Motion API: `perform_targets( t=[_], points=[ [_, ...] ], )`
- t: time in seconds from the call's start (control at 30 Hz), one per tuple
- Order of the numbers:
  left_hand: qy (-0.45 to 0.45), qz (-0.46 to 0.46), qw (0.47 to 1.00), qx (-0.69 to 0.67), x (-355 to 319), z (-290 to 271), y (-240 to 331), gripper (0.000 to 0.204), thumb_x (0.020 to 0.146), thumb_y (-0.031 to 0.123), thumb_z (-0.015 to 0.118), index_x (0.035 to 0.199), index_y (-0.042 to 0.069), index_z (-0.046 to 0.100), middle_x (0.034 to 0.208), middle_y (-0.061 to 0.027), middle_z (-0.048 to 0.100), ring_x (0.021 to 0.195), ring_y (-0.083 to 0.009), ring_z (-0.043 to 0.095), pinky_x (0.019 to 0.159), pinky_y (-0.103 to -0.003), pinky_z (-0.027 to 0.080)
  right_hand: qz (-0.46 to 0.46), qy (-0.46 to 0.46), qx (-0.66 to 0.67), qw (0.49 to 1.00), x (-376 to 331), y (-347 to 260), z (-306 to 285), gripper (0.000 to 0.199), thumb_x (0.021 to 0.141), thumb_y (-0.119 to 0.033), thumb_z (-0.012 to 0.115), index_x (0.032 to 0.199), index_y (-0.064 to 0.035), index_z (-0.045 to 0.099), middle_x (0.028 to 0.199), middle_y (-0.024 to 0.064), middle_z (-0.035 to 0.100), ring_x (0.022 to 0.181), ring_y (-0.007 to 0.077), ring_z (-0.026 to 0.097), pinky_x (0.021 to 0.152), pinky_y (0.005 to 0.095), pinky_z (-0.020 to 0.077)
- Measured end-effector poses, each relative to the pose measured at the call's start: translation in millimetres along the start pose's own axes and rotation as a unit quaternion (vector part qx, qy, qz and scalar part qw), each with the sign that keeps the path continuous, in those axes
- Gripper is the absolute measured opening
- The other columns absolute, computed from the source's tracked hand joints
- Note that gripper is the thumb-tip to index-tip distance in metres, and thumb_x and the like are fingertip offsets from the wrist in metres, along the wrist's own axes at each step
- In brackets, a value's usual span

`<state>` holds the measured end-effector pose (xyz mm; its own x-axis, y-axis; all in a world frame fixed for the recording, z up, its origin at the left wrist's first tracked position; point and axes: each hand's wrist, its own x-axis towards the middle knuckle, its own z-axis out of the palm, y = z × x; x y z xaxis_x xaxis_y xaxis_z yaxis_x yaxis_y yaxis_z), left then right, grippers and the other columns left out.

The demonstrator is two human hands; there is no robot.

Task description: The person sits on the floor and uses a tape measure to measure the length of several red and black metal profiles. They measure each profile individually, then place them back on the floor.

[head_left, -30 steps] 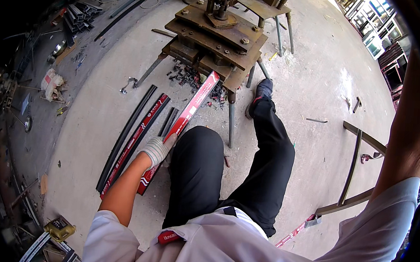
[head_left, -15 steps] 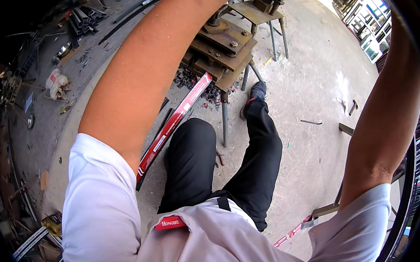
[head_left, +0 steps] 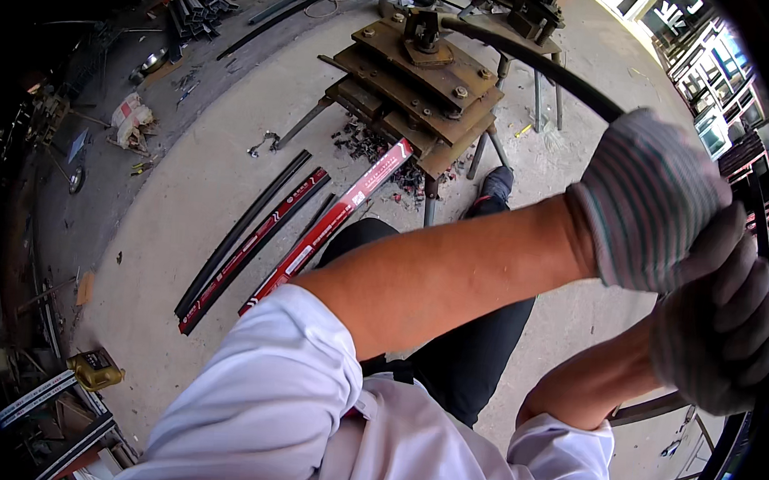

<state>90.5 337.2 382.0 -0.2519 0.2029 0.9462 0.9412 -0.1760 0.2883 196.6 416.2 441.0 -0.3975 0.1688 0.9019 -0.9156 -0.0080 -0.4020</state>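
Note:
A punch press (head_left: 444, 84) of stacked rusty steel plates stands on metal legs in front of me. Its long dark lever handle (head_left: 539, 64) runs from the top toward the right. My left hand (head_left: 650, 201), in a grey striped knit glove, is closed around this lever. Right beside it, lower and farther right, my right hand (head_left: 717, 330) in a matching glove has its fingers curled in line with the lever. The lever's end is hidden inside the gloves. A long red and white film-covered profile (head_left: 342, 215) leans from the press toward my legs.
Dark profile pieces, one with a red strip (head_left: 254, 253), lie on the floor at left. Scraps (head_left: 364, 145) are piled under the press. A second press (head_left: 530, 14) stands behind. A gold container (head_left: 95, 369) sits at lower left. Framed panels (head_left: 726, 77) stand at far right.
Both hands came from beyond the upper edge into view at right. My left arm swung from upward to across my body. The lever now shows, stretching right, and the view has shifted.

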Motion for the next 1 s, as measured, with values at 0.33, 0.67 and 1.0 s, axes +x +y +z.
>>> perform_targets(
  t=[0.33,0.67,1.0],
  points=[
    [0.024,0.033,0.999,0.01,-39.3,16.0,3.3,0.041,0.084,0.052,0.061,0.076,0.013,0.071,0.071,-0.0081,0.068,0.069,-0.0275,0.066,0.068,-0.044,0.046,0.03,0.01,-0.026,0.999,-128.3,-27.2,-67.2,0.037,0.102,-0.038,0.039,0.071,-0.0204,0.047,0.061,-0.006,0.044,0.055,0.0101,0.04,0.068,0.0278,0.0429],
    [-0.087,0.038,0.995,0.021,-84.0,1.3,13.6,0.021,0.084,0.029,0.062,0.069,0.015,0.064,0.068,-0.0066,0.063,0.064,-0.0291,0.061,0.067,-0.043,0.046,0.116,0.112,0.014,0.987,-130.4,-22.5,8.4,0.055,0.107,-0.036,0.03,0.054,-0.0217,0.029,0.047,-0.0027,0.032,0.05,0.0158,0.029,0.07,0.0354,0.0371],
    [-0.17,0.045,0.984,0.027,-152.5,8.1,4.2,0.019,0.081,0.023,0.062,0.066,0.012,0.064,0.063,-0.0088,0.06,0.061,-0.0303,0.06,0.066,-0.044,0.046,0.347,0.204,0.004,0.915,-216.6,-29.9,-15.0,0.06,0.108,-0.046,0.043,0.056,-0.0161,0.035,0.053,0.0033,0.046,0.066,0.0223,0.053,0.107,0.0517,0.0396]
  ],
)
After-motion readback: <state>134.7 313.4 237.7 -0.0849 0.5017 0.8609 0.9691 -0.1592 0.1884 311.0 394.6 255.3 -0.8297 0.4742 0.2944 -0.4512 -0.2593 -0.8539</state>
